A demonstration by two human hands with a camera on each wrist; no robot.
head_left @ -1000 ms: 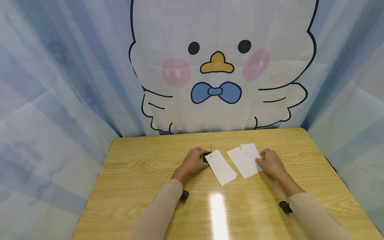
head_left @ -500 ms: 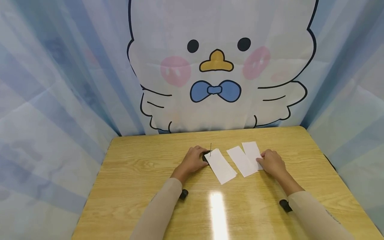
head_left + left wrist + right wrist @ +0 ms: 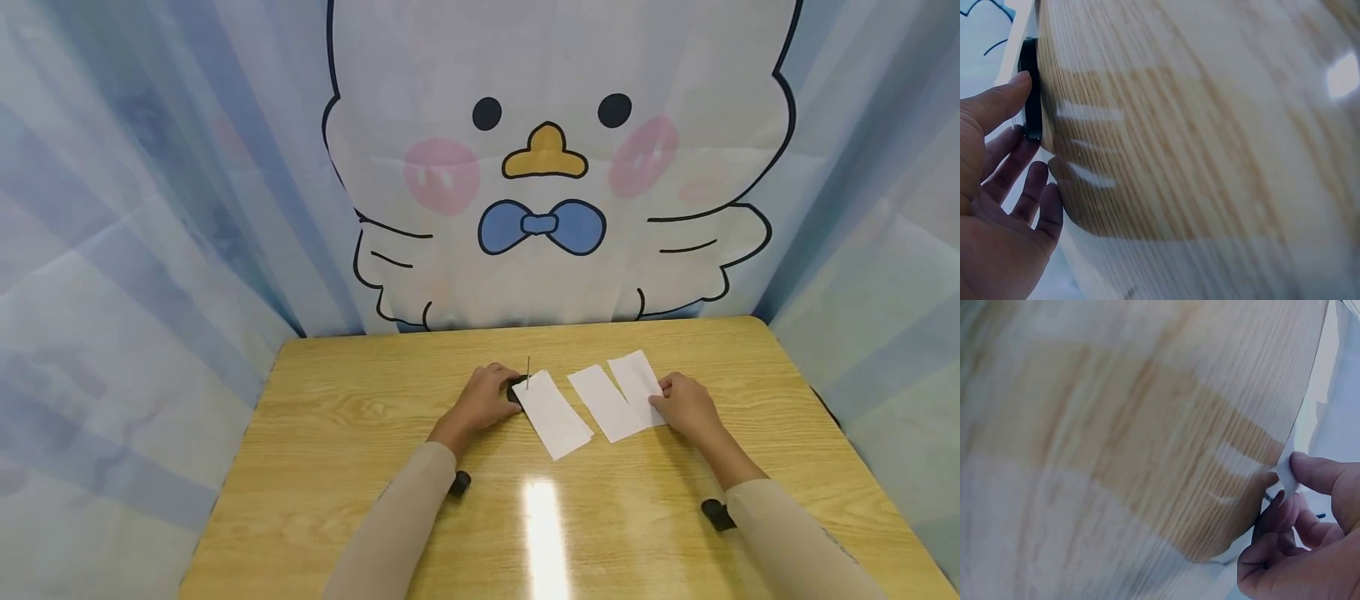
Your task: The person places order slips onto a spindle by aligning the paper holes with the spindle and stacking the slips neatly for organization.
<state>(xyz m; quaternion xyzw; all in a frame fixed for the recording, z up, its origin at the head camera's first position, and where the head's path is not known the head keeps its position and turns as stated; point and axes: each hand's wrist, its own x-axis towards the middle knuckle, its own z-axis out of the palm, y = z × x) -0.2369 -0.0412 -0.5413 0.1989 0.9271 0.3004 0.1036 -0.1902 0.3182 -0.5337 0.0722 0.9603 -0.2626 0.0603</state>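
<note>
My left hand grips a round black base between thumb and fingers. From that base a thin upright metal spike rises, and a stack of white paper slips lies at it, slanting down to the right. My right hand pinches the right edge of a white slip; the right wrist view shows the paper bent slightly between thumb and fingers. Another white slip lies just left of it, and their lower parts overlap.
A wooden table carries everything, its far edge close to a curtain printed with a cartoon bird. More curtain hangs at left and right. Black straps or devices sit at both wrists.
The slip in my right hand has shifted slightly right and tilted, opening a wedge-shaped gap at the top beside the other slip. My left hand stays on the black base.
</note>
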